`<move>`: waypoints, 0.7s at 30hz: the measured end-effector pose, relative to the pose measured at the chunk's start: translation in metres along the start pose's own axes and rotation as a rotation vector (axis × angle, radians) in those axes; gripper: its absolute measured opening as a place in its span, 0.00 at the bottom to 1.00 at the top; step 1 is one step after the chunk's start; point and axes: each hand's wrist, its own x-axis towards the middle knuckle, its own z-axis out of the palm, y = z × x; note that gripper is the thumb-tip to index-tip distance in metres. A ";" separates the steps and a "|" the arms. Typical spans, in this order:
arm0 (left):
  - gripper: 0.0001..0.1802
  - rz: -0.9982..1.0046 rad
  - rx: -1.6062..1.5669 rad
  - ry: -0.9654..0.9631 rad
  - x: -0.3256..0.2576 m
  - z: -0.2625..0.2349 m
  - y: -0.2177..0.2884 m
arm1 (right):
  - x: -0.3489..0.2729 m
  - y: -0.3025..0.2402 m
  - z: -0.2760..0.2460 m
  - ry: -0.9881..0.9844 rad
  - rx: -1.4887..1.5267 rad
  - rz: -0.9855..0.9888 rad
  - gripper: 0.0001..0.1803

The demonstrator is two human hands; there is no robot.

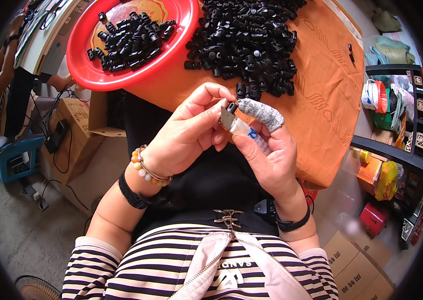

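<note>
My left hand (191, 122) pinches a small black plastic cord lock (232, 107) between thumb and forefinger, in front of my body. Closed around the wrapped white handle of a short flat blade (228, 119) is my right hand (279, 157); its forefinger wears a grey knitted finger cover (261, 113). The blade's metal lies against or very close to the black piece, by my left thumb; the exact contact is too small to tell. Just beyond both hands, a large heap of similar black pieces (246, 45) covers part of the table.
A red round tray (184, 65) holding more black pieces stands at the far left of the orange tablecloth (316, 120). Two loose pieces (351, 53) lie near the right edge. Cardboard boxes (74, 130), a blue stool (19, 157) and another person (9, 75) are leftward; shelves (391, 155) stand right.
</note>
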 end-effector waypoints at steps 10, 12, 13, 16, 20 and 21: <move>0.08 -0.018 0.013 0.026 -0.002 0.003 0.000 | 0.000 -0.003 0.006 -0.003 0.045 0.001 0.22; 0.06 -0.036 0.043 0.031 -0.001 0.003 0.000 | -0.001 -0.002 0.007 0.004 0.055 0.007 0.22; 0.06 -0.036 0.043 0.032 -0.001 0.003 0.000 | -0.001 -0.002 0.006 0.004 0.055 0.007 0.22; 0.05 -0.019 0.081 0.117 0.000 0.004 -0.001 | -0.001 0.000 0.004 -0.027 -0.026 -0.001 0.22; 0.05 0.005 0.098 0.118 0.000 0.003 -0.003 | -0.001 -0.002 0.006 -0.007 0.037 0.050 0.21; 0.05 0.016 0.101 0.119 0.000 0.003 -0.004 | -0.001 -0.004 0.006 -0.006 0.055 0.077 0.21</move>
